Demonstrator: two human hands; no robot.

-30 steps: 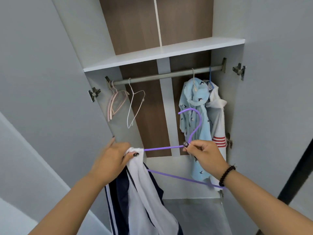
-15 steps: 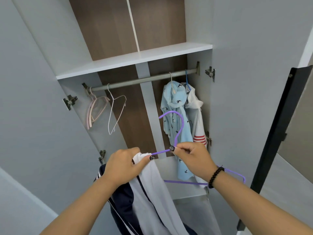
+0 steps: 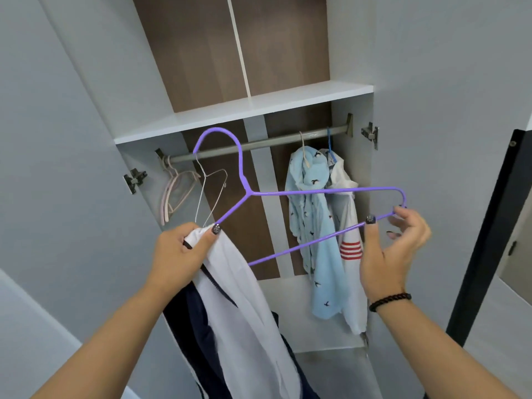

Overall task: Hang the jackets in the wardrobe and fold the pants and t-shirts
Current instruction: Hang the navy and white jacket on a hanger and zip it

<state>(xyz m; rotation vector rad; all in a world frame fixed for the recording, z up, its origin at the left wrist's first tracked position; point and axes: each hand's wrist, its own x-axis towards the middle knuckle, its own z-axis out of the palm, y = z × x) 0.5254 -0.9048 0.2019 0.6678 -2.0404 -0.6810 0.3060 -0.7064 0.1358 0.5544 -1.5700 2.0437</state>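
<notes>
left hand: closed on the white-and-navy jacket at its collar, plus the left end of the purple hanger; at 7 o'clock.
right hand: thumb and fingertips pinching the hanger's right corner, other fingers loose; at 4 o'clock.
jacket: hangs straight down from the left hand, only one side on the hanger.
step: jacket going onto the hanger, looks about half done.
next move: likely slide the free right arm of the hanger into the other shoulder, then lift the hook to the rail.
rail: 12 o'clock, inside the wardrobe; open stretch mid-rail.
empty hangers: 10 o'clock on the rail.
hung clothes: 1 o'clock, light blue and white, already up.
</notes>
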